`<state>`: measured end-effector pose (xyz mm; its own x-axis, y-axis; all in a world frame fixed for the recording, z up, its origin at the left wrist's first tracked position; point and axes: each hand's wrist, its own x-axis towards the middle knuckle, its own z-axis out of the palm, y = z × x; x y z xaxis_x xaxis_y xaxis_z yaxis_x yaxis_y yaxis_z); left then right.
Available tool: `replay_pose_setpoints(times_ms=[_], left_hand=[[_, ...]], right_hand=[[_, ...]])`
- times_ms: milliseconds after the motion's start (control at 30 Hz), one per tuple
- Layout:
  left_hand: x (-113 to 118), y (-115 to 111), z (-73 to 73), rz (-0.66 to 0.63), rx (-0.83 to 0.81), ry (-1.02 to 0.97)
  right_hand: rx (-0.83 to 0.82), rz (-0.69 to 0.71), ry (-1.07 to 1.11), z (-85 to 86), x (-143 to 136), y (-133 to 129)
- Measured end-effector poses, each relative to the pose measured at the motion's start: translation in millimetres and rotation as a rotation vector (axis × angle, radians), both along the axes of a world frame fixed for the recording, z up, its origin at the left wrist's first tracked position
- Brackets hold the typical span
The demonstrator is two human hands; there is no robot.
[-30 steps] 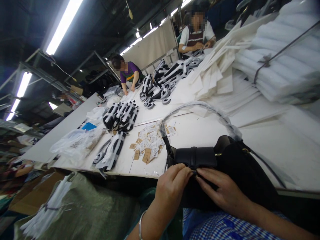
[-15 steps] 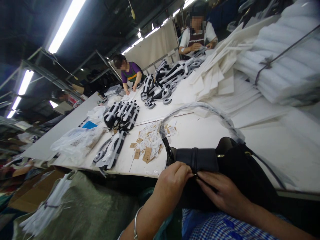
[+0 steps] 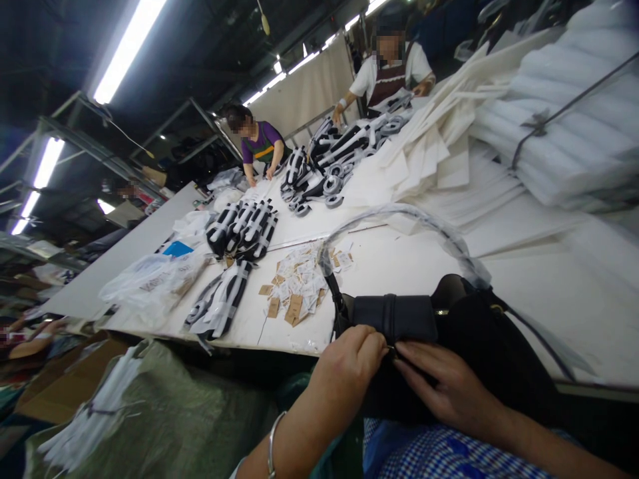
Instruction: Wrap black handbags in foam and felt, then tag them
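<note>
Pinching small metal piece at black bag (image 3: 464,346) front, left hand (image 3: 352,362) meeting flatter right hand (image 3: 442,379).

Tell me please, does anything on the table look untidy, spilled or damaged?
The small paper tags lie scattered in a loose heap on the table, and the white sheets are fanned out unevenly; both look untidy beside the tied white stack. I see no damage on the black bag.

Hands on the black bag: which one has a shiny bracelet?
The left hand: a silver bangle circles its wrist, while the right hand has a bare wrist.
</note>
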<state>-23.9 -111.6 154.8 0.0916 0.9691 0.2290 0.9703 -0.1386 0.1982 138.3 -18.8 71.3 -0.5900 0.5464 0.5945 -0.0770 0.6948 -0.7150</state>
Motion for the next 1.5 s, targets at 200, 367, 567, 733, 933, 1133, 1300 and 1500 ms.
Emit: replay_pose_setpoints(times_ms=[200,367,567,733,933,1133,1300,1500], left_hand=[[-0.5,5.5,-3.2,-0.016,0.114,0.004],[1.6,7.3,-5.4,-0.034,0.138,-0.025],[1.6,0.8,-2.0,-0.010,0.105,-0.169],[-0.2,-9.7,-6.4,0.070,0.227,-0.248],[5.2,-10.9,-15.6,0.065,0.298,-0.279],[6.2,-8.7,-23.9,0.025,0.369,-0.233],[4.1,-7.0,-22.9,-0.055,0.448,-0.090],[4.8,-3.1,-20.9,-0.111,0.481,0.009]], right_hand=[[-0.074,0.029,-0.012,8.1,-0.9,1.5],[-0.237,0.059,-0.058,15.2,-2.7,3.8],[-0.524,0.160,-0.137,24.1,-3.5,8.4],[-0.952,0.299,-0.153,29.1,-5.0,15.2],[-1.171,0.384,-0.108,31.3,-8.6,22.9],[-1.293,0.422,-0.052,35.4,-11.2,23.8],[-1.371,0.425,-0.019,35.6,-11.4,23.9],[-1.458,0.450,0.023,38.9,-11.4,22.5]])
